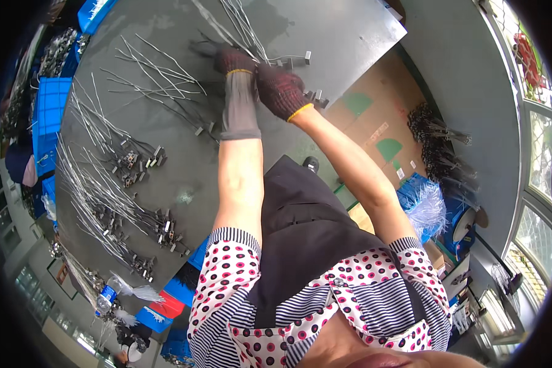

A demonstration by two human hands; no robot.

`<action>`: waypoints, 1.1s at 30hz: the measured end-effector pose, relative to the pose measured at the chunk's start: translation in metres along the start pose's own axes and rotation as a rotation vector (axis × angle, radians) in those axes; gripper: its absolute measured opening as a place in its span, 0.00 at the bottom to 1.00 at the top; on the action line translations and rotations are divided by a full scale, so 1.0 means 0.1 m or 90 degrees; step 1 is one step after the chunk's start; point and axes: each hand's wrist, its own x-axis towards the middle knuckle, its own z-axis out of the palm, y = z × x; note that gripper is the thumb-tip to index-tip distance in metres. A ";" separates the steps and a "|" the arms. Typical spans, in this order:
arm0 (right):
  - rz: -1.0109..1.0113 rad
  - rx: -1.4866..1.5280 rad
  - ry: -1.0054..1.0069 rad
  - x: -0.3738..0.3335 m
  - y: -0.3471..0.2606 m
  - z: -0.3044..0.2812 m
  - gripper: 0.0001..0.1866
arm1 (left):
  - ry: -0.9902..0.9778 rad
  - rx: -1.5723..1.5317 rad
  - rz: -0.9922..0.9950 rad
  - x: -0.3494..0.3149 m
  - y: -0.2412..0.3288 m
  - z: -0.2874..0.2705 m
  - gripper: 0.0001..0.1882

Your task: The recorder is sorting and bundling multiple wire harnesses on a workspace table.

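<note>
Both my hands wear dark red knitted gloves with yellow cuffs, over the far part of a grey table. My right hand is closed round a bundle of thin cables. Their pale wires run away toward the far edge, and small grey connectors stick out beside the glove. Just left of it, my left hand is smeared by motion, so its fingers cannot be read. A grey mesh sleeve covers that wrist. Loose cables lie on the table to the left of my left hand.
Several piles of cables with connectors lie along the table's left side. Blue bins line that edge, with a red bin near the front left. At right, dark cable bundles hang by the wall, above a bundle of clear plastic.
</note>
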 end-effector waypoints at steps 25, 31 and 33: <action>0.243 0.397 0.092 -1.30 0.67 -0.19 0.13 | 0.058 -0.017 -0.125 0.84 0.11 -0.53 0.21; 0.333 0.280 0.059 -0.77 0.57 -0.19 0.17 | -0.225 -0.334 -0.098 -0.83 0.13 -1.07 0.20; 0.300 0.176 0.028 -0.71 0.57 -0.18 0.14 | -0.234 -0.398 -0.124 -1.43 -0.05 -0.82 0.22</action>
